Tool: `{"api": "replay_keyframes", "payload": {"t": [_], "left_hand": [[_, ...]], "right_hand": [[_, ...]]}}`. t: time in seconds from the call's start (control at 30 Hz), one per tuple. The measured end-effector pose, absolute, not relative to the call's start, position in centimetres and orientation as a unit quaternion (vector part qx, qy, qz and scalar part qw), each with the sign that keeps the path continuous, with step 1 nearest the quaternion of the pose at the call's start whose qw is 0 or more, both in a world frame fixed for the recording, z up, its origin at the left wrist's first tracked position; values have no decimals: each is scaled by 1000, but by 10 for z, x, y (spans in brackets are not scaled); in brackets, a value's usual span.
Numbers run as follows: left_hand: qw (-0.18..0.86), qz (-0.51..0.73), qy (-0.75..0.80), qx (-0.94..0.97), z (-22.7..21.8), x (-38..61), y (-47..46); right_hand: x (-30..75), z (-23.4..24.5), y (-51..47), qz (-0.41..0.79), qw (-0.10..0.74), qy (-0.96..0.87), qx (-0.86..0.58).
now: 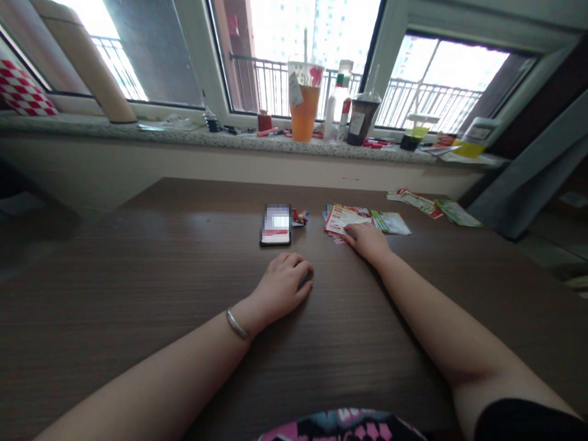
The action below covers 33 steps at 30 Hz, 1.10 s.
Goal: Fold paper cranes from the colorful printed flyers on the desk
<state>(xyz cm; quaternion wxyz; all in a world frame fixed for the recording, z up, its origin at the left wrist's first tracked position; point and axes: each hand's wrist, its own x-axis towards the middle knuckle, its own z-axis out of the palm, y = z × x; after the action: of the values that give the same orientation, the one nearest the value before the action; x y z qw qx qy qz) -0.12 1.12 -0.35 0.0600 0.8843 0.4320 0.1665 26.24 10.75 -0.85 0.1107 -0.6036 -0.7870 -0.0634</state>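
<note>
Windows run along the wall in front of me, and on the speckled sill (184,139) below them stand a tall cup of orange drink (304,113), a dark cup (361,122) and other small things. A grey curtain (528,174) hangs at the right. My brown desk (184,275) reaches almost to that wall.

My right hand (367,242) stretches forward, its fingertips on the near edge of a stack of colourful papers (346,215); I cannot tell whether it grips any of them. A green-and-white packet (392,223) lies just right of the stack, and more packets (420,203) lie farther off, towards the desk's far right corner.

My left hand (287,282) rests palm down, loosely curled, with a gap between thumb and forefinger, and I see nothing held in it. A silver bangle (236,324) circles that wrist. Just beyond the hand lies a phone (275,237), screen lit, with a small colourful bundle (301,217) at its right side.
</note>
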Motion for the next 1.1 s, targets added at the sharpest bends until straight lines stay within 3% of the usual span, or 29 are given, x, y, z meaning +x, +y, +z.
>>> {"api": "replay_keyframes", "payload": {"t": [0.17, 0.57, 0.87, 1.1], "left_hand": [[60, 163, 424, 889, -4, -1, 12], [78, 193, 446, 871, -6, -2, 12], [103, 267, 444, 849, -4, -1, 8], [80, 232, 385, 890, -3, 2, 5]], "right_hand": [[268, -8, 106, -65, 113, -787, -603], [267, 4, 93, -104, 209, -740, -631], [237, 29, 25, -62, 98, -855, -506], [217, 25, -15, -14, 78, -902, -425]]}}
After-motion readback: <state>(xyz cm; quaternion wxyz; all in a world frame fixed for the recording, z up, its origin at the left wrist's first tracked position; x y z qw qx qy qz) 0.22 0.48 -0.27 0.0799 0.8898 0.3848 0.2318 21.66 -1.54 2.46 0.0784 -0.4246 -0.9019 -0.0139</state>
